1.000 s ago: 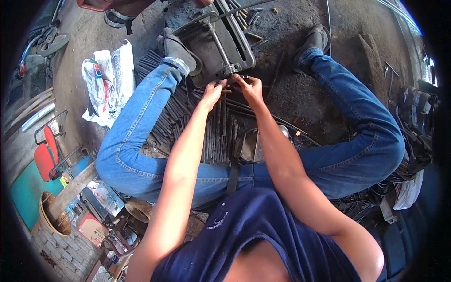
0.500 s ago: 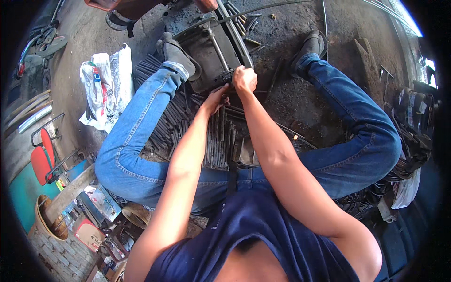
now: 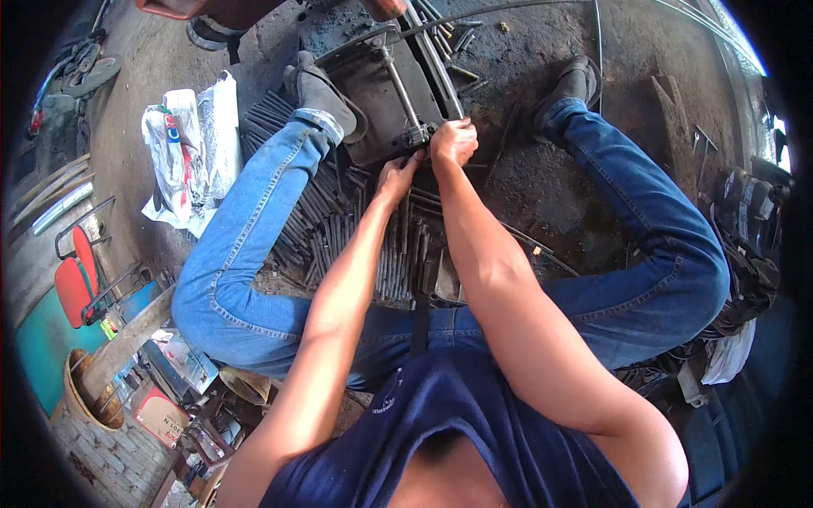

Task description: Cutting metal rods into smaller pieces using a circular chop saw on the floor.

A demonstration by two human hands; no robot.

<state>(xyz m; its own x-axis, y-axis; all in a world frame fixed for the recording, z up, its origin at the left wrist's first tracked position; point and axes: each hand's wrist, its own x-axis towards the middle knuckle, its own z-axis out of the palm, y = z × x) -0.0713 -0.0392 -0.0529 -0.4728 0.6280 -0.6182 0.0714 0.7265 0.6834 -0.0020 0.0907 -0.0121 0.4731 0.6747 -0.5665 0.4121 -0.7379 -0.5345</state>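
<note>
Between my feet lies a dark metal machine (image 3: 381, 106) with a flat plate. A bright round rod (image 3: 400, 89) runs along it to a small block (image 3: 415, 135) at its near end. My left hand (image 3: 396, 178) is closed at the near edge beside that block, its thumb and fingertips pressed together; what they hold is hidden. Just right of it, my right hand (image 3: 454, 141) makes a fist against the near end of a long metal rail (image 3: 436, 72). Whatever lies inside the fist is covered by the fingers.
Many dark metal rods (image 3: 373, 250) lie in heaps under my forearms and by my left leg. A white plastic bag (image 3: 182, 161) is on the floor to the left. Short metal pieces (image 3: 461, 42) are scattered beyond the machine. Black cables (image 3: 741, 279) sit at the right.
My left hand has turned at the machine's near end, and its curled fingers now show less. My right fist has shifted slightly right in the picture, as has the machine.
</note>
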